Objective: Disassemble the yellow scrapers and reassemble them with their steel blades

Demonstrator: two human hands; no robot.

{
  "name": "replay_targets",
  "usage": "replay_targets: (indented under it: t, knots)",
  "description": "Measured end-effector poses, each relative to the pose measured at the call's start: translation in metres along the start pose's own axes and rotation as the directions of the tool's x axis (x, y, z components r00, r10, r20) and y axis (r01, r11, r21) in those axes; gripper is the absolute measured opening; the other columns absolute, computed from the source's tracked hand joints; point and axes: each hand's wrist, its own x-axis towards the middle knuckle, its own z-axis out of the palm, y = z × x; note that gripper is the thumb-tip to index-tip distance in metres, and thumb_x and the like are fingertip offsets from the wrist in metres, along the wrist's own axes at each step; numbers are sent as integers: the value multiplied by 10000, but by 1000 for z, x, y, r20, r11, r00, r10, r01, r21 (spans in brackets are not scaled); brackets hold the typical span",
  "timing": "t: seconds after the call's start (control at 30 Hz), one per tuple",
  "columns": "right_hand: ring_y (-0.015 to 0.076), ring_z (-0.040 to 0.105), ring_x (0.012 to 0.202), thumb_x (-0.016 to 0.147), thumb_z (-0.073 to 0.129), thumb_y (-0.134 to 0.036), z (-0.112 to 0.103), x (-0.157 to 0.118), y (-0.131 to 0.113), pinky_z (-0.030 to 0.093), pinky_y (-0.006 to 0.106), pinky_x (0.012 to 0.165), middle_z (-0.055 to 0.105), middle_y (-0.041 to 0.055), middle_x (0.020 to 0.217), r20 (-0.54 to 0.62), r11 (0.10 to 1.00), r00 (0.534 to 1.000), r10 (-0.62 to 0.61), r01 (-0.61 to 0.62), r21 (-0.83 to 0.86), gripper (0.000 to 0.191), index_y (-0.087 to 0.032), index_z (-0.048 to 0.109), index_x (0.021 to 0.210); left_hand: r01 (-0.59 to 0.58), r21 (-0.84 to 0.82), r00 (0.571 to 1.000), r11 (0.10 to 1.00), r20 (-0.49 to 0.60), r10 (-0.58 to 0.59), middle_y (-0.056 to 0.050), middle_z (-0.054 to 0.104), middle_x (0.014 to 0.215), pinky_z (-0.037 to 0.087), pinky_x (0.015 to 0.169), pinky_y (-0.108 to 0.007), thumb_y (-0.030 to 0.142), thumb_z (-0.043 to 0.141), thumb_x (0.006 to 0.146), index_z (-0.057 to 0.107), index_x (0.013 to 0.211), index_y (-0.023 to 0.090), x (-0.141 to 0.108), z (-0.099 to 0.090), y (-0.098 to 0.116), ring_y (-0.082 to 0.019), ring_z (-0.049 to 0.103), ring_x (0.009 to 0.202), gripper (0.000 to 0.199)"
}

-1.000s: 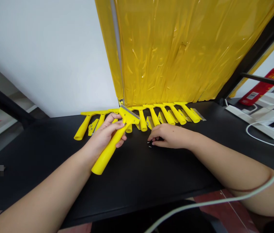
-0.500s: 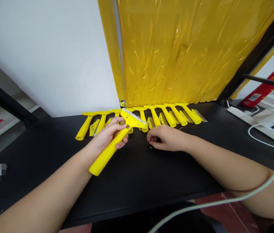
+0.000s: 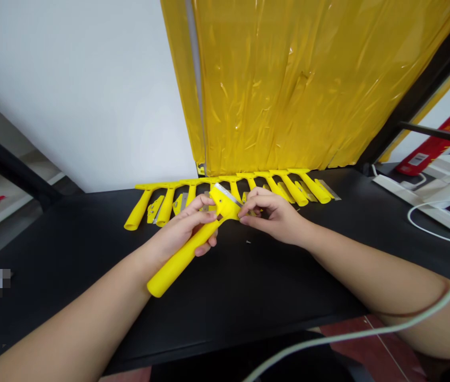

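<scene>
My left hand [image 3: 193, 225] is wrapped around the neck of a yellow scraper [image 3: 181, 260], its handle slanting down to the left. A metal blade edge lines the scraper's head, and a small screw shows in its face. My right hand [image 3: 270, 215] is closed, thumb and fingers pinching at the right corner of the head; whether something tiny is also between the fingertips is hidden. Below the hands a small screw [image 3: 248, 242] lies on the black table [image 3: 225, 297].
Along the back of the table runs a row of yellow scraper handles [image 3: 139, 209] with several blade heads [image 3: 155, 208] between them. Yellow plastic sheeting [image 3: 288, 90] hangs behind. To the right are white power strips [image 3: 420, 207]; a pale cable [image 3: 368, 330] crosses the foreground.
My right hand has risen from near the small screw on the table to the scraper's head. The scraper in my left hand has shifted slightly right and down.
</scene>
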Motion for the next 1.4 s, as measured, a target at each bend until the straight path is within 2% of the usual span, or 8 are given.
replay_targets:
  t: [0.37,0.6,0.8,0.87,0.93,1.07,1.23,1.4]
  knots:
    - [146,475,777,887,767,-212,1,1,4,413,309,680,496,15,937,26,997,999,35,-37,69,46,-218,722,880,-47,126,998,991,-35,51,75,668,641,397,331,-163,285,632,921,356,1054,291,-5,7,-1,-118,527,319,307]
    - [132,456,718,835,829,-306,3,-1,4,408,285,634,488,-32,877,43,967,978,203,-208,146,341,-240,526,977,-42,126,998,991,-45,48,99,652,746,423,326,-169,248,666,887,386,1033,279,-8,14,2,-89,547,338,317]
    - [121,482,665,845,808,-332,-33,2,-10,411,265,605,547,-31,838,138,974,972,189,-167,-153,294,-223,576,989,0,130,998,992,-65,8,84,663,683,395,313,-180,277,652,891,382,1057,295,-7,7,-2,-113,518,311,317]
    - [130,514,666,858,771,-284,-50,2,-15,405,271,623,591,-16,798,246,913,937,247,-140,-384,166,-208,636,920,2,149,997,989,-72,8,72,657,626,390,324,-182,297,640,900,371,1069,299,-6,3,-3,-125,509,307,317]
    - [150,558,695,837,756,-239,-61,2,-15,396,277,626,643,3,811,340,807,845,413,-167,-567,100,-209,680,895,-5,157,997,988,-80,17,55,660,594,387,333,-185,312,630,896,357,1076,300,-4,-1,-2,-135,501,306,327]
    - [186,608,761,783,728,-161,-64,0,-7,386,285,615,690,23,883,349,640,697,626,-203,-741,152,-228,727,919,-14,140,994,990,-109,30,34,668,576,381,335,-193,347,628,880,333,1072,302,0,-7,-1,-152,499,307,355]
    - [172,577,730,803,679,-145,-56,2,-9,395,284,619,659,17,841,405,693,735,544,-123,-710,94,-221,691,858,-10,122,987,992,-156,29,33,652,551,366,317,-199,364,661,830,324,1069,301,3,-8,2,-171,497,304,417]
    - [130,555,641,813,704,-134,-56,2,-23,440,261,582,608,-16,753,377,887,897,229,-32,-461,128,-207,599,814,-9,94,982,996,-188,26,35,649,551,358,313,-199,349,686,805,335,1061,297,2,-6,5,-169,493,305,437]
